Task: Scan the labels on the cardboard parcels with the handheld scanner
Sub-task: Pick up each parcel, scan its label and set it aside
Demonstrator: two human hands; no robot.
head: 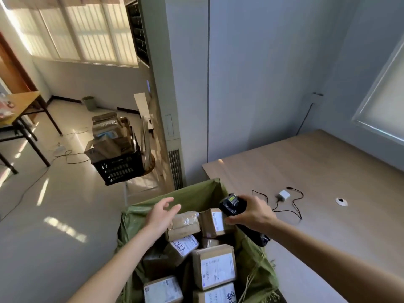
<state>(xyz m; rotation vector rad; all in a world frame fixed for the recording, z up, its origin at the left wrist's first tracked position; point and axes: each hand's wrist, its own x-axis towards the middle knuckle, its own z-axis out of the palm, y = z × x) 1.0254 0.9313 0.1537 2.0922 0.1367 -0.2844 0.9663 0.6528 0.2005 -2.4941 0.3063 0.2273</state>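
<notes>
A green woven sack (196, 193) stands open below me, filled with several cardboard parcels that carry white labels. One labelled parcel (215, 266) lies face up in the middle, another (213, 220) sits at the far side under the scanner. My right hand (251, 213) grips a black handheld scanner (230, 204), its small screen turned up, above the sack's right rim. My left hand (161, 215) hovers with its fingers spread over the far parcels, holding nothing.
A wooden table (317, 171) lies to the right with a white charger and black cable (284, 195) on it. A black crate (119, 165) full of parcels stands on the floor at the left. A tall white air conditioner (168, 106) rises behind the sack.
</notes>
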